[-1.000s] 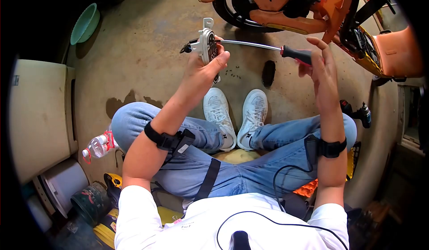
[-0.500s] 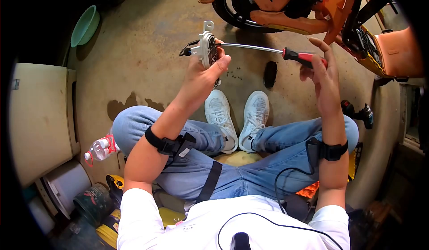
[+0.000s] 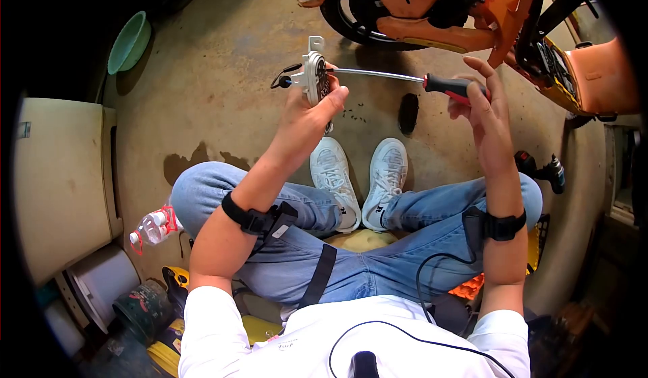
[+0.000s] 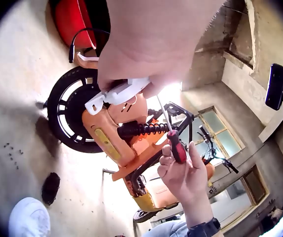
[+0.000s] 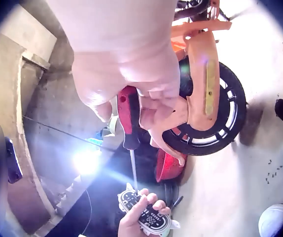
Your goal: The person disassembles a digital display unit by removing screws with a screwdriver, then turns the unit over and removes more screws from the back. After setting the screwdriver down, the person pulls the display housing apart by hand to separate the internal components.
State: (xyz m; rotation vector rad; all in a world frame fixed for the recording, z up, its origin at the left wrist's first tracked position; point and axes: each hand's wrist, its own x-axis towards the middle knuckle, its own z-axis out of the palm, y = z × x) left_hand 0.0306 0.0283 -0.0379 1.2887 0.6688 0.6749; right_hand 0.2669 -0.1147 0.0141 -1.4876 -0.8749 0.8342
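My left hand (image 3: 304, 118) grips an oval display panel (image 3: 314, 75) with a pale rim and mounting tabs, raised above the floor. Printed markings and digits cover its dark face, seen in the right wrist view, where the left thumb lies across it. A short black cable (image 3: 283, 75) with a plug hangs off its back. My right hand (image 3: 487, 104) holds a screwdriver (image 3: 445, 86) by its red and black handle, thumb and fingers around it. The long steel shaft runs sideways, its tip right at the panel's face near one end.
An orange electric scooter (image 3: 432, 30) with bare frame parts stands ahead. On the floor are a dark oblong piece (image 3: 408, 113), several small screws (image 3: 354, 115), a cordless drill (image 3: 548, 173) at right, plastic bottles (image 3: 152, 228) and a green basin (image 3: 129, 43) at left.
The screwdriver handle has turned about its axis in the right fingers, its red and black sides shifting. Both hands stay nearly in place, the panel slightly lower in the head view.
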